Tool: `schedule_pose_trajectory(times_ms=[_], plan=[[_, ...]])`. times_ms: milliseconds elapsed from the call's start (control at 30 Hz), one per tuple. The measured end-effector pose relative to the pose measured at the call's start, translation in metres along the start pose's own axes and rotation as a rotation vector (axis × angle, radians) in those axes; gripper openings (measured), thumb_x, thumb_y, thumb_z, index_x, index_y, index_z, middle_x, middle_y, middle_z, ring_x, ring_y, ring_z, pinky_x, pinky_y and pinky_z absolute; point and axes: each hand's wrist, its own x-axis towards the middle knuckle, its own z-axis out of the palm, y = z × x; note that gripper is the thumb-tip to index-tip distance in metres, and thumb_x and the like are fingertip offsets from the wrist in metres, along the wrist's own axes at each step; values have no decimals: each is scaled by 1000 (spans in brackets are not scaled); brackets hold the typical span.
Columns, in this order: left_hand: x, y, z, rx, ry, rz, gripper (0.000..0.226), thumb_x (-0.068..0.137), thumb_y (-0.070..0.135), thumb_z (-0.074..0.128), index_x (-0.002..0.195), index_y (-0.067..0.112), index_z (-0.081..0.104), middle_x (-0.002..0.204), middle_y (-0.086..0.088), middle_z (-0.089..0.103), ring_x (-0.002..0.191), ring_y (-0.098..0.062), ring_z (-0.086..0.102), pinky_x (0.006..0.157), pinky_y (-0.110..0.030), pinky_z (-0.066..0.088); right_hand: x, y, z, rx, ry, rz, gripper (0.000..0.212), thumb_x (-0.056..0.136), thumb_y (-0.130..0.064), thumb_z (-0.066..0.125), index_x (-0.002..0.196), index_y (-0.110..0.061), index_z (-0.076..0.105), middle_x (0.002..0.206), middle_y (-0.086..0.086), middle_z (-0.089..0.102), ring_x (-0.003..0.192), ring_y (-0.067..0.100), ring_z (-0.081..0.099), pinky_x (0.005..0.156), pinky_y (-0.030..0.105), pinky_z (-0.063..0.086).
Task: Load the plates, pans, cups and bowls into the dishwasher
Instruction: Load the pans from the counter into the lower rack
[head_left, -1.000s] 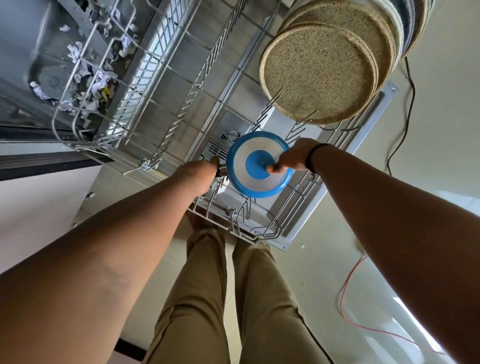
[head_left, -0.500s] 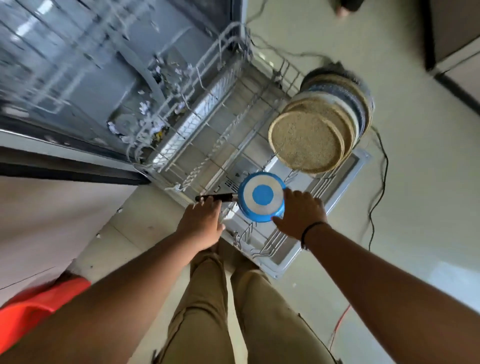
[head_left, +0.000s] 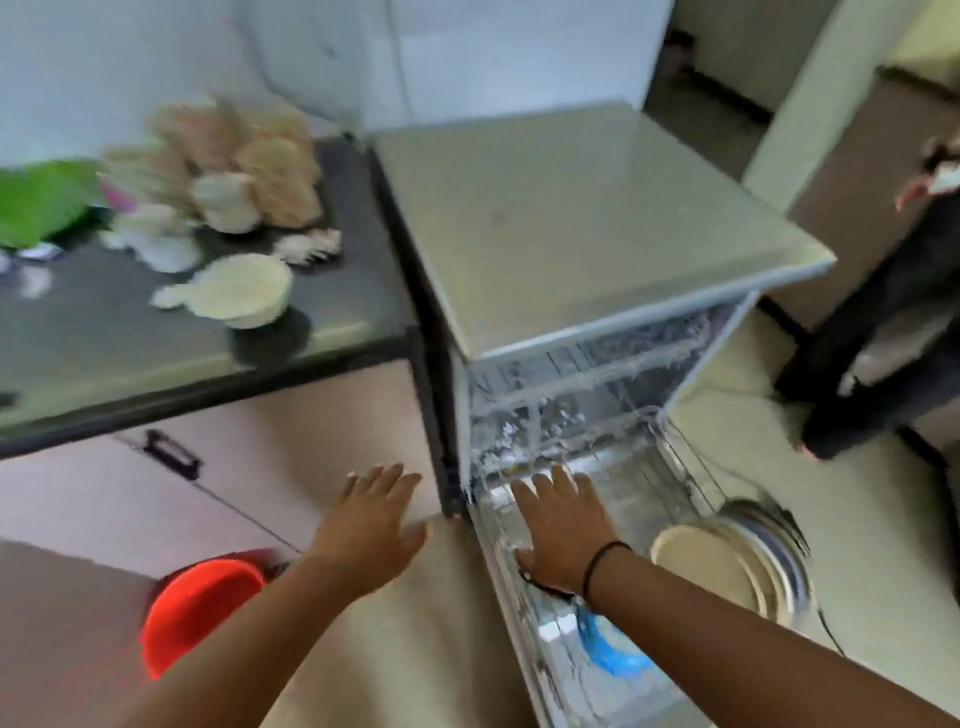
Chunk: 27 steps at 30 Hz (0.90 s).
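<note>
Your hands have released the blue round pan (head_left: 615, 656); it now stands in the pulled-out wire lower rack (head_left: 675, 483). Your left hand (head_left: 371, 525), fingers spread, hovers before the beige cabinet front (head_left: 291, 436). Your right hand (head_left: 563, 525), likewise spread, hangs over the rack's left edge, the stacked tan plates (head_left: 717, 564) just beside it.

Blue pan (head_left: 610, 652); beige plates (head_left: 711, 566); orange-red bucket (head_left: 200, 605); dark countertop (head_left: 130, 332).

An orange plastic bucket (head_left: 200, 608) sits on the floor below the left hand (head_left: 371, 525); a green plastic basin (head_left: 36, 200) lies far beyond it.
</note>
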Motion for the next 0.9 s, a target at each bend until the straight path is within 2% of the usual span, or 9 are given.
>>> schedule_pose_trajectory(times_ms=[100,200,400,500,767,900], plan=[[-53,-61,-36,-107,171,-147,66,94,57,40,150,28,24,159,2,20,148,-18,12,119,-39,4,18,-62,-48,-122,127,-171,81,88,-54,47,150,-16,12,152,16,26,144,36,12,113,54,11],[-116,-121,-62,-163,268,-270,65,93,59,42,149,30,27,159,4,21,147,-16,13,119,-38,6,37,-143,-80,-196,205,-327,82,88,-53,49,151,-18,9,153,15,22,145,36,9,113,54,9],[-248,-237,-104,-80,394,-543,64,93,57,43,148,29,28,159,2,21,147,-18,13,119,-39,6,69,-338,-149,-120,356,-522,80,87,-52,50,150,-21,11,156,10,19,146,32,7,116,51,8],[-296,-281,-127,-72,450,-679,66,92,58,42,148,26,28,158,0,23,147,-20,14,120,-42,8,79,-409,-184,-98,443,-585,79,85,-54,48,149,-21,15,153,9,26,144,31,13,114,50,15],[-343,-345,-143,-160,541,-837,68,91,58,46,148,27,28,157,1,26,146,-21,17,120,-42,11,125,-502,-238,-113,447,-618,79,83,-56,51,148,-21,19,151,7,29,145,30,14,114,49,19],[-344,-373,-142,-188,516,-862,68,91,59,47,147,26,30,155,-1,29,144,-20,22,119,-39,18,161,-524,-252,-133,453,-600,71,81,-56,51,141,-23,31,143,4,40,137,29,26,107,47,28]])
